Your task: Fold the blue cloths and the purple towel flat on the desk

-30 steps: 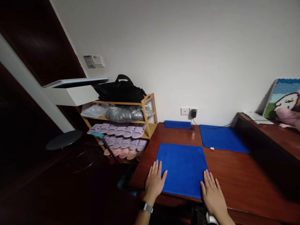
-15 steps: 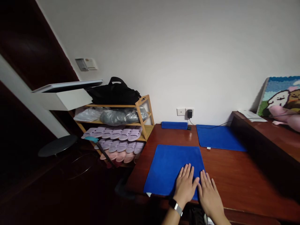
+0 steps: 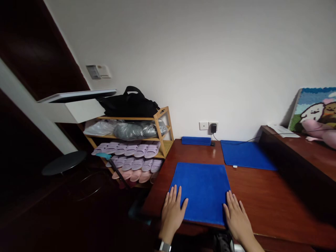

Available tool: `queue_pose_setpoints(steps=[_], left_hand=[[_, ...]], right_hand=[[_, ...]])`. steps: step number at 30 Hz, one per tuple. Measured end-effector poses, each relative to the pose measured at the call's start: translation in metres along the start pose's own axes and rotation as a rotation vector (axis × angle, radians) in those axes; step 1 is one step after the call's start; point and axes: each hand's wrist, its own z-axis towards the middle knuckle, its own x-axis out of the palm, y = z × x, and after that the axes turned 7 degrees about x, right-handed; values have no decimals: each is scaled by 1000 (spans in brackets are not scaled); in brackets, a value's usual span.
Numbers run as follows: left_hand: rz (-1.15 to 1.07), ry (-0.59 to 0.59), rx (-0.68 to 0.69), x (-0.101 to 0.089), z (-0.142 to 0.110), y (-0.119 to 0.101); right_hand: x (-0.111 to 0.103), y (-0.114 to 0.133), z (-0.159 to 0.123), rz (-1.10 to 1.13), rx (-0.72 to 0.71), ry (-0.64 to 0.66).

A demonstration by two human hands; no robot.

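A blue cloth [image 3: 202,190] lies spread flat on the reddish-brown wooden desk [image 3: 265,203]. My left hand [image 3: 173,210], with a watch on its wrist, rests palm down over the cloth's near left corner, fingers stretched out. At the right edge of the cloth lies my right hand [image 3: 237,215], also flat with its fingers extended, partly on the desk. Farther back, a second blue cloth [image 3: 246,154] is spread out with a small white tag at its near edge. A folded blue cloth [image 3: 196,140] sits against the wall.
A black plug adapter [image 3: 214,128] is in the wall socket, its cable running right. On the left stands a wooden rack [image 3: 164,134] with several slippers [image 3: 152,149] and a black bag [image 3: 131,105]. A raised shelf [image 3: 309,147] bears a pink plush [image 3: 319,129] at right.
My left hand has slid left across the cloth, from beside my right hand to the near left corner. My right hand has stayed at the right edge.
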Motion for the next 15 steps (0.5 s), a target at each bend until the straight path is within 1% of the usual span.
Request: queue_pose_setpoints(steps=[3,5,8,10,12,13,15], left_hand=[[11,17,0,-1,1,-6],[15,27,0,-1,1,-5],[7,49,-1,-2,1,1],[-7,64,-9,-5,5,1],[-32,54,-4,-9,14,-11],[-54,42,23,-12,21,-23],[-123,23,152,-15,37,-59]], right_hand=[[-8,0,11,-10,3,-12],[-9,0,18,-15,2,-9],[-4,0,24,-7,1,-14],[0,-1,25,3,1,-27],[1,-1,25,7,2,-22],[1,0,24,5,2,-16],[-2,0,24,-7,6,-3]])
